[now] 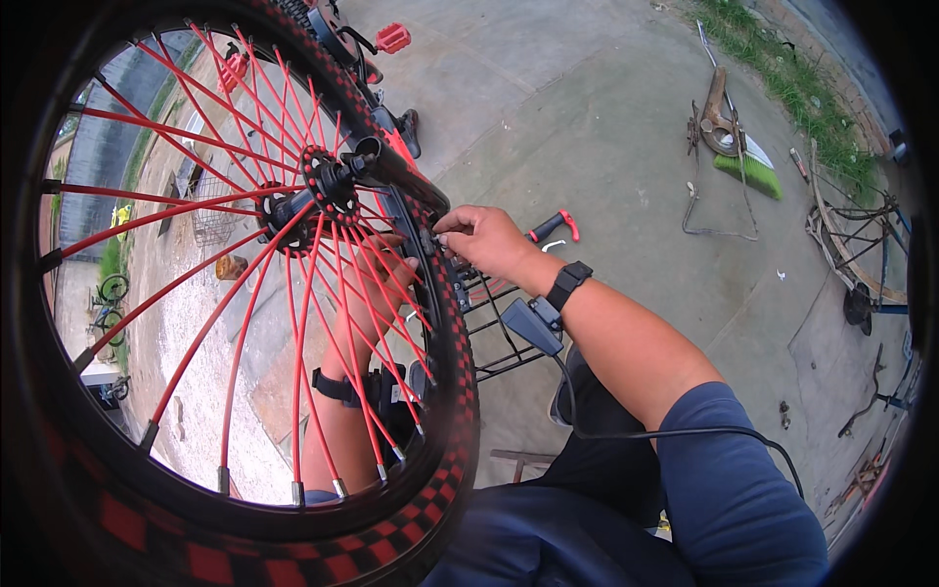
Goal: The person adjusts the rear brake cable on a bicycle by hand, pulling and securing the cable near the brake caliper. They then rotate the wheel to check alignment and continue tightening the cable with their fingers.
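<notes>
A bicycle wheel with red spokes (235,382) and a black-and-red checkered tyre (435,514) fills the left side, close to me. Its black hub (333,186) meets a black fork leg (416,181). Beyond the tyre, my right hand (489,243) has thumb and forefinger pinched together beside the fork; whatever small part they grip is hidden. My left hand (383,279) shows through the spokes, its fingers curled near the inner side of the rim, partly covered. Both wrists wear black straps, and a grey box (531,325) with a cable is on the right one.
Below my hands are a black wire rack (501,333) and a handlebar grip (548,228) with a red end. A red pedal (393,39) is at the top. On the concrete lie a green broom (751,178) and metal parts; a bare wheel rim (846,259) stands at right.
</notes>
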Available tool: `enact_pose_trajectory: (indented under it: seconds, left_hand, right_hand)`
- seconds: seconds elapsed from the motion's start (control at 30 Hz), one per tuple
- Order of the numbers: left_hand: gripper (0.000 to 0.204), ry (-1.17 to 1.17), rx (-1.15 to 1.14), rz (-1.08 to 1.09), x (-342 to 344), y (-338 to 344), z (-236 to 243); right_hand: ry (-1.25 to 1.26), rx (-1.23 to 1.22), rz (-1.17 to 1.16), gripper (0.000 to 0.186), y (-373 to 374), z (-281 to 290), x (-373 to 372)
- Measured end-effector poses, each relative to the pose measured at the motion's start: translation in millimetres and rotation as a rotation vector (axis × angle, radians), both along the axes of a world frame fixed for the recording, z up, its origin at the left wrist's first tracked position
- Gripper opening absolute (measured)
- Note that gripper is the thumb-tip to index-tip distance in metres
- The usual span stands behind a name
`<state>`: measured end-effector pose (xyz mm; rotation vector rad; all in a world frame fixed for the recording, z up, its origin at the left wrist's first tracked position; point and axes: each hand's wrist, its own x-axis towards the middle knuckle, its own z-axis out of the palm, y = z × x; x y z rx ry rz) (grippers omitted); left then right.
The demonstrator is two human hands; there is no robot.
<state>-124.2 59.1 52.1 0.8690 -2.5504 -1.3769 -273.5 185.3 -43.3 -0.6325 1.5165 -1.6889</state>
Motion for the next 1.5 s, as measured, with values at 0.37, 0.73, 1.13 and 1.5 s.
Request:
enact_pose_trajectory:
  seconds: [0.37, 0.73, 1.13, 1.5]
  left_hand:
    - [0.024, -0.028, -0.058, 0.027, -0.2, -2.8, -5.1]
    - [0.019, 0.025, -0.038, 0.013, 2.2, -0.5, -3.7]
    - [0.026, 0.012, -0.032, 0.037, -1.0, 8.6, 7.6]
    - [0.025, -0.011, -0.070, 0.016, 1.0, 2.0, 0.2]
  right_hand:
    - [0.329, -0.026, 0.049, 0.034, 4.5, 4.1, -6.5]
    - [0.651, 0.094, 0.046, 0.047, -0.7, 9.5, -7.4]
    - [0.660, 0.035, 0.056, 0.044, -2.8, 10.2, -11.2]
    - [0.721, 0.033, 0.074, 0.048, -1.0, 7.8, -12.4]
